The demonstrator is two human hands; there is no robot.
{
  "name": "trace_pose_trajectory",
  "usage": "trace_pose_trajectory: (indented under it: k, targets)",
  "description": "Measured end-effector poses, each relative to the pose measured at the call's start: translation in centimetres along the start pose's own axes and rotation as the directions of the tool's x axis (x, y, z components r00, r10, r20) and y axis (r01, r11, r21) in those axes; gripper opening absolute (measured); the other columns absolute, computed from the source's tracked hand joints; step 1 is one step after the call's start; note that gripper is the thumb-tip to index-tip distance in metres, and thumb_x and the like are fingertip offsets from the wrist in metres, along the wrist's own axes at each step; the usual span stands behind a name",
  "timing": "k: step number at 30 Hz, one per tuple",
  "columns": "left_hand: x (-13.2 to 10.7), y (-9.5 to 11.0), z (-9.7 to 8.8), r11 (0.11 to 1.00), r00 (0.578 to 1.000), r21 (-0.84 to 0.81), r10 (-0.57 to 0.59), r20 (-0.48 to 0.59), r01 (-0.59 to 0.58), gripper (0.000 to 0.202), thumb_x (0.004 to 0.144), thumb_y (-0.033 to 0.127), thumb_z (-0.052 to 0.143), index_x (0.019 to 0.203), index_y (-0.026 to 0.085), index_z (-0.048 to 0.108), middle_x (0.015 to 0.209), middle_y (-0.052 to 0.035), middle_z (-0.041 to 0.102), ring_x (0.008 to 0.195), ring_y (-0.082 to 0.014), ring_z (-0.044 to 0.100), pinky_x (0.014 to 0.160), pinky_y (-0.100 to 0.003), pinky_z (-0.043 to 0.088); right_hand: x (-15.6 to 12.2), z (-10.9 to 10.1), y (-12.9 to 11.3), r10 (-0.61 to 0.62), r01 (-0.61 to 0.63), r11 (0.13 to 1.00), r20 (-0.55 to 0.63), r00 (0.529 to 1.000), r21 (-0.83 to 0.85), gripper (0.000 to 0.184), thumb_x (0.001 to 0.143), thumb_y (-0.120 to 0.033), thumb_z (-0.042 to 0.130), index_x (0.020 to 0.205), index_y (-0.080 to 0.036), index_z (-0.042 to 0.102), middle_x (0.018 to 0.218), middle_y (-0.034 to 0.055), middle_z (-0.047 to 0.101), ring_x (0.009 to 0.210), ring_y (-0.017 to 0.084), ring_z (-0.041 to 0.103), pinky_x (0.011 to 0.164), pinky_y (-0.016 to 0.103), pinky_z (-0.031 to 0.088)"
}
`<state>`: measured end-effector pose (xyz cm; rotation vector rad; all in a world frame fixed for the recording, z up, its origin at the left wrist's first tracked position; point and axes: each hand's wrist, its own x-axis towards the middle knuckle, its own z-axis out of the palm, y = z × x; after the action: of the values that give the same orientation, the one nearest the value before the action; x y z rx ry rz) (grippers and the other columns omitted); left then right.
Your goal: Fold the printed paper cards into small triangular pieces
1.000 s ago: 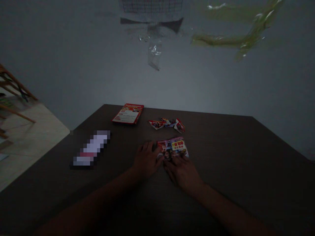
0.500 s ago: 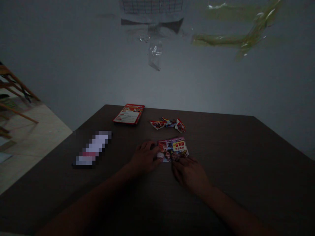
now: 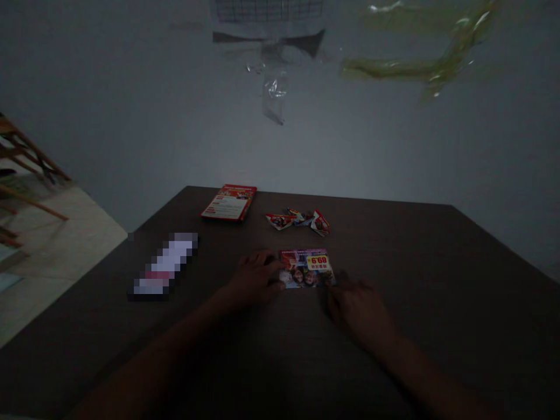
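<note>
A small colourful printed leaflet point(image 3: 306, 268) lies flat on the dark table, with pictures of people and a yellow price patch showing upside down. My left hand point(image 3: 258, 277) rests at its left edge, fingers spread and thumb near the lower left corner. At the lower right corner is my right hand point(image 3: 359, 309), its fingers bent loosely and the fingertips touching or very close to the paper. Its fingers are dark and partly hidden. Just beyond the leaflet sit several crumpled or folded red-and-white paper pieces point(image 3: 300, 219).
A stack of red-and-white printed sheets point(image 3: 230, 204) lies at the back left of the table point(image 3: 415, 251). A phone point(image 3: 166, 262) with a blurred-out bright screen is on the left. Behind the table stands a wall point(image 3: 371, 146) with tape; wooden furniture point(image 3: 26, 151) is at far left.
My right hand has slid right along the leaflet's lower edge to its corner. The leaflet looks flatter, its top edge straighter. My left hand has stayed nearly in place.
</note>
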<state>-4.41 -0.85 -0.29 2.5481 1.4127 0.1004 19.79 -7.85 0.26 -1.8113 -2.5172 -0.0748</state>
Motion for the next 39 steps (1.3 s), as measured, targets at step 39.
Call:
trace_pose_trajectory:
  k: [39]
  targets:
    - [-0.4,2.9,0.6,0.987,0.966,-0.003,0.159,-0.205,-0.163,0.058,0.067,0.052,0.065,0.115,0.021,0.053,0.112,-0.0097,0.053,0.106,-0.0279,0.047,0.094,-0.043,0.031,1.0,1.5,0.8,-0.042,0.079,0.954,-0.134,0.990,0.288,0.041,0.084,-0.039,0.051,0.120,-0.020,0.054,0.115,0.0119,0.054,0.103,0.025,0.052,0.090,0.041,0.043]
